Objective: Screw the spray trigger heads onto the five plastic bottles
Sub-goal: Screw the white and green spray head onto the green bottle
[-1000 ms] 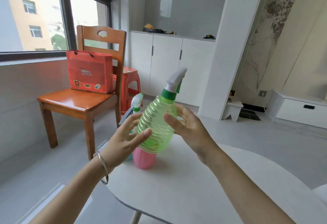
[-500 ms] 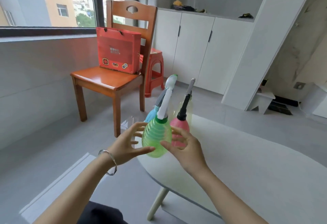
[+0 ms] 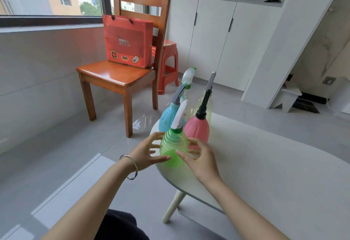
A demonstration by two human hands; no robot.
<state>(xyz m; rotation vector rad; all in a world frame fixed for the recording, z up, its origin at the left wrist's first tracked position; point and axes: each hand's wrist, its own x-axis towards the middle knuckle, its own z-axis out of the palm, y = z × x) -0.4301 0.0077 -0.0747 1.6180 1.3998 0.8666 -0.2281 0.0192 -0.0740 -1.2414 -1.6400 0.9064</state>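
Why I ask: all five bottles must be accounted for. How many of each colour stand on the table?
green bottle: 1
pink bottle: 1
blue bottle: 1
pale yellow bottle: 1
clear bottle: 1
Total: 5

The ribbed translucent green plastic bottle carries a white trigger head — the pink plastic bottle a black one, the sky-blue plastic bottle a grey one. The red cardboard box bears patterned emblems.
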